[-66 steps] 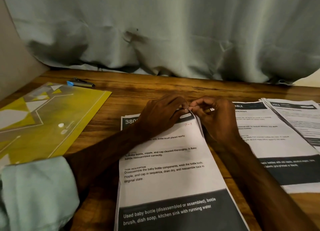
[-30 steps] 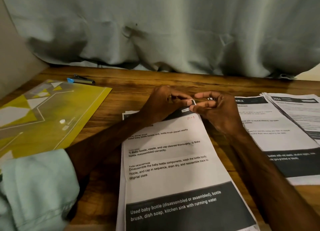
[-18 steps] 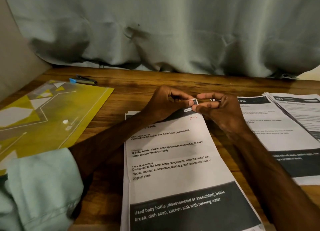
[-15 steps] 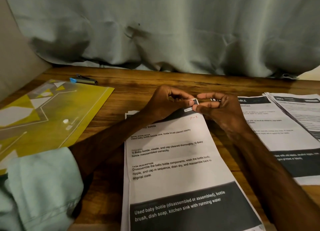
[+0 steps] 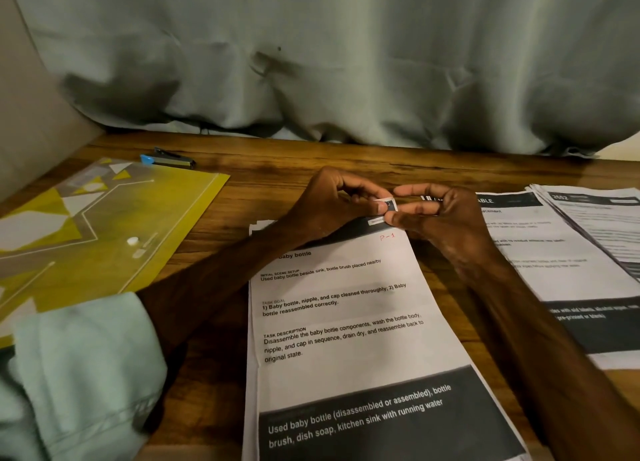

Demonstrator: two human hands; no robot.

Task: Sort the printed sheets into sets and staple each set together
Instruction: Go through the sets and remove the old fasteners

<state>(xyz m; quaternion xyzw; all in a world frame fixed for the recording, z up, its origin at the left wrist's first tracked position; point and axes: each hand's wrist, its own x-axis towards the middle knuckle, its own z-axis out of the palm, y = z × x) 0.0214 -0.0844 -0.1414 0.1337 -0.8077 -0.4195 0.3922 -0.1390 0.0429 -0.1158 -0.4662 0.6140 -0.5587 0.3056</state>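
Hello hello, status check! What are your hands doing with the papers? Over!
Left hand, right hand: both pinching top corner of baby bottle set. Set lies on table. Stapler idle, far side of yellow folder. Nothing blocking.

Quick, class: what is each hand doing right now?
Left hand: pinches the top corner of the sheets.
Right hand: fingers pinch the same corner.

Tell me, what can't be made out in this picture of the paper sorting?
All in the head view:
- Corner of the top sheet: covered by fingers of the left hand and right hand; any staple is hidden.
- Start of its heading: under the left wrist.
- Sheets at the right: print blurred, stack cut off by the frame's edge.
- Blue-tipped tool: too small to identify.
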